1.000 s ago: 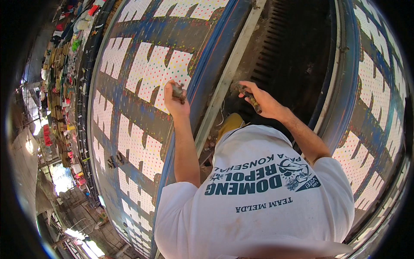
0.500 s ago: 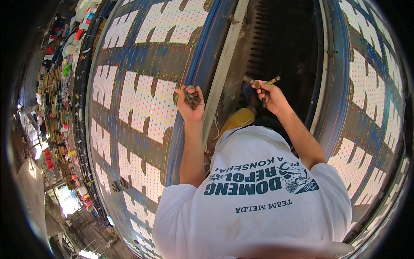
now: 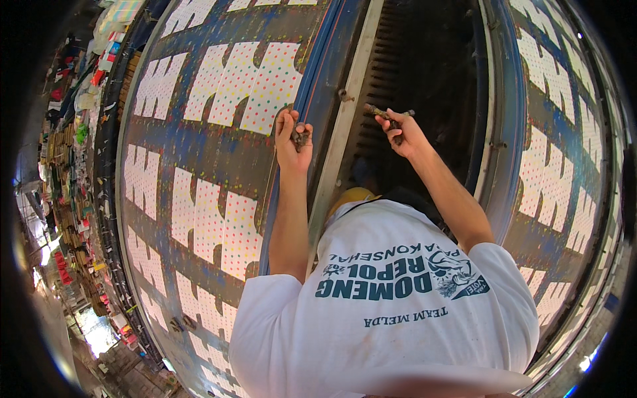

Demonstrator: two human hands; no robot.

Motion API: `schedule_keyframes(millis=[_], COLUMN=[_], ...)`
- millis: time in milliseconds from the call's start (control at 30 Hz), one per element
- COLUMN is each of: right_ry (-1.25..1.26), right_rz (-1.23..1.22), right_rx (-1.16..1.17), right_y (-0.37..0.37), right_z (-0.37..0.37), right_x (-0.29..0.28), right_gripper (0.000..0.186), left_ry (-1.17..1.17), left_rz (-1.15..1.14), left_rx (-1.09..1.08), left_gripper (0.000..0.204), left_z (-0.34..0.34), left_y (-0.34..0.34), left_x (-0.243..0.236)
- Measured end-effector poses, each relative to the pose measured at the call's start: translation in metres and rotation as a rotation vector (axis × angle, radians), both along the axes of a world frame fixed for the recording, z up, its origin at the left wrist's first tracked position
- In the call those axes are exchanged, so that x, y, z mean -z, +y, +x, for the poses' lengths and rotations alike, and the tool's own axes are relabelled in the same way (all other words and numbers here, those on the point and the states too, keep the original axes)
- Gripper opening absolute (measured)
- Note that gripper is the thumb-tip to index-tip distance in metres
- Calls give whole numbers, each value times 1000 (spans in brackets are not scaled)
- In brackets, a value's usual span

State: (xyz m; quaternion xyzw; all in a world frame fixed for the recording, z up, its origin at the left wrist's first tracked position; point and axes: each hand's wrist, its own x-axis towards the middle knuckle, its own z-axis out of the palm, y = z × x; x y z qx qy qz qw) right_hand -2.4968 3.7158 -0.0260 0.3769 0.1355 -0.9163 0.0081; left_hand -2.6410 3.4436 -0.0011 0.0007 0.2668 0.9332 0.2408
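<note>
Holdings, left and right

Item 1: left hand (image 3: 294, 142), bare, raised by the inner edge of the left table (image 3: 199, 146), palm upward; fingers curled in around a clump of small dark pieces (image 3: 300, 138), their exact form too small to tell; contact between hand and table, cannot tell

Item 2: right hand (image 3: 405, 136), bare, raised over the dark gap (image 3: 431, 79) between the tables, well apart from the left; thumb and fingers closed on a dark bar-like piece (image 3: 377, 111), which juts past the fingers, a further dark end showing below them

Item 3: dotted white pieces (image 3: 269, 86), notched, spotted red, yellow and green, laid flat in rows on the left table; its surface dark grey and blue, speckled with colour

Item 4: right table (image 3: 537, 106), of like finish, bearing similar dotted pieces (image 3: 534, 159)

Item 5: pale rail (image 3: 337, 146), running along the gap between the two hands

Item 6: small dark objects (image 3: 182, 324), on the left table, near its outer side

Item 7: white shirt (image 3: 398, 338), worn, with dark green print; yellow garment (image 3: 355, 195) just beyond it

Item 8: mixed stacked goods (image 3: 66, 166), beyond the left table
</note>
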Motion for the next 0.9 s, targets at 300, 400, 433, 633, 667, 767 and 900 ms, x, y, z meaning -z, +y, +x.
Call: schedule_keyframes(millis=[300, 400, 433, 633, 667, 767, 900], right_ry=[-61, -83, -88, -85, -76, -39, -65], right_rz=[94, 90, 92, -39, -69, -186, -319], right_rx=[-197, -218, -233, -218, -223, -249, -234], right_y=[23, 25, 26, 32, 35, 39, 46], right_z=[-45, -47, -47, -49, -49, -52, -58], right_x=[9, 4, 3, 13, 17, 25, 29], right_gripper=[25, 21, 19, 24, 25, 26, 28], left_ry=[315, 410, 440, 678, 683, 845, 1021], left_rz=[-638, -735, -819, -1087, -1092, -1157, -1209], left_rx=[102, 184, 218, 355, 344, 260, 236], left_gripper=[23, 26, 28, 40, 42, 44, 41], left_z=[-46, -50, -49, -46, -44, -44, -47], left_y=[67, 71, 70, 72, 73, 78, 83], left_x=[8, 4, 3, 3, 5, 10, 12])
